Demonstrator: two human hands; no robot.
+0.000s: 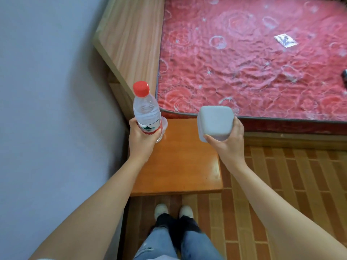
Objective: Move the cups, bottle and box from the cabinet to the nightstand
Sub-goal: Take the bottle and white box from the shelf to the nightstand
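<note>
Left hand (pixel 143 136) is wrapped around the labelled waist of the water bottle (pixel 146 109), held upright above the back left corner of the nightstand (pixel 180 166), where something clear shows just behind it. Right hand (pixel 228 138) cups the grey box (pixel 216 122) from below, thumb clamped on its near edge. Full, the bottle probably feels heavy and slick; the rounded box looks light and stiff, best gripped across its sides.
</note>
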